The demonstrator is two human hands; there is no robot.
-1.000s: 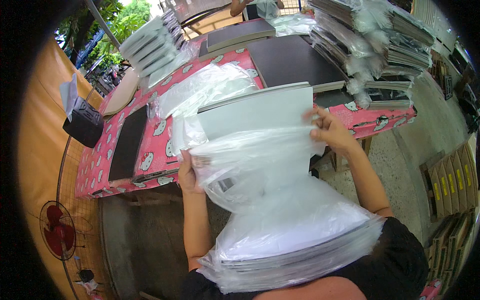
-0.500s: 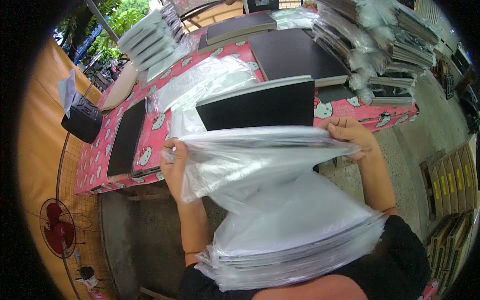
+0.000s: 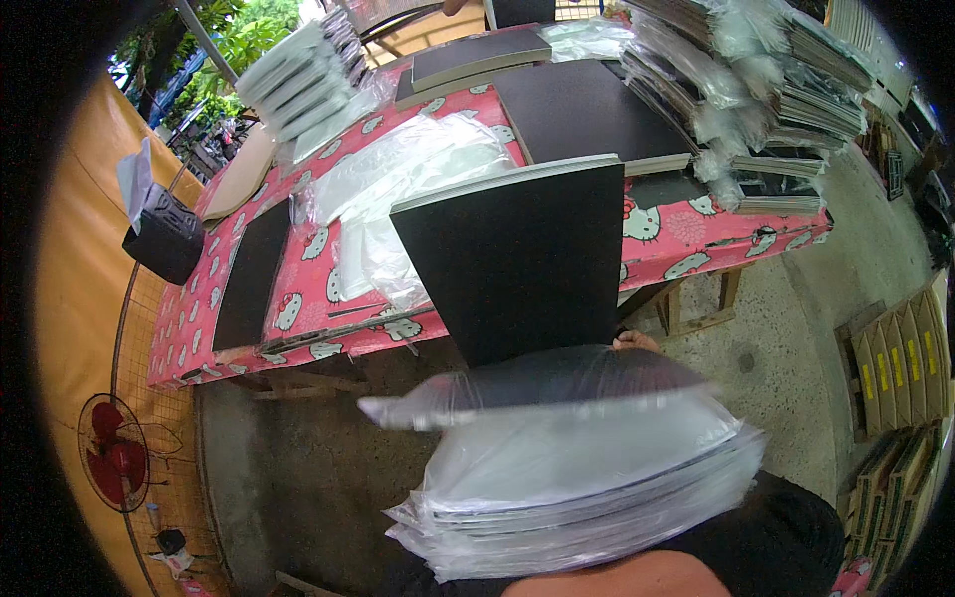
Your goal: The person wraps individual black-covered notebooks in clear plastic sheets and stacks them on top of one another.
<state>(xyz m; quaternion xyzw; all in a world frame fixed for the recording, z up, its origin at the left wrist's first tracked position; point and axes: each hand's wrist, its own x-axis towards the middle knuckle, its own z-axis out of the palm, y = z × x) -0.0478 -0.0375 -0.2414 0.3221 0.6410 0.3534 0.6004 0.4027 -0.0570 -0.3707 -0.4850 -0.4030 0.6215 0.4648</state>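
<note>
A black-covered pad (image 3: pixel 517 254) with a pale edge stands tilted in front of me. Its lower end meets a clear plastic bag (image 3: pixel 547 383), which is smeared by motion. Curled fingers of my right hand (image 3: pixel 635 341) show at the pad's lower right corner, by the bag's far edge; the rest of that hand is hidden behind the plastic. My left hand cannot be seen. Below the bag, on my lap, rests a stack of pale, clear plastic bags (image 3: pixel 587 493).
A pink patterned table (image 3: pixel 288 308) bears loose plastic sheets (image 3: pixel 408 159), a large black pad (image 3: pixel 592 109) and a narrow black board (image 3: pixel 251 279). Plastic-wrapped stacks (image 3: pixel 736 99) rise at the right. A red fan (image 3: pixel 114 453) stands at the left, brown cartons (image 3: pixel 900 358) at the right.
The bag that both hands held stretched out has come down toward my lap, baring more of the black pad. My right hand has moved down and inward; my left hand has gone out of sight.
</note>
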